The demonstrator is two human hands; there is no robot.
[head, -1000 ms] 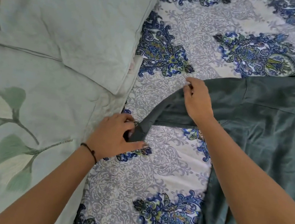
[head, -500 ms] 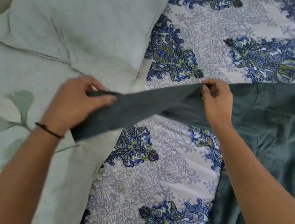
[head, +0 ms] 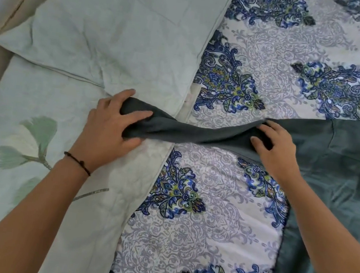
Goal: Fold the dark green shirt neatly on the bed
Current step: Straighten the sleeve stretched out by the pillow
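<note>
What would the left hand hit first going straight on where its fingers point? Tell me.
Probably the pale green fabric pillow: the left hand, gripping the dark green shirt's sleeve, points up-right at its near corner.

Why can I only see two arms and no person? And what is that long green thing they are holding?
There is no machine here, just a person. A small camera sits on the person's head and looks down, so every picture shows only their arms, as if you looked through their eyes. The long green thing is the sleeve of a dark green shirt, whose body lies on the right. The left hand, with a dark cord bracelet on its wrist, grips the sleeve's end. The right hand holds the sleeve near the shoulder, so it stretches between them. Underneath is a bedspread with blue flower patterns. On the left lie a pale green pillow and a leaf-printed cover.
</note>
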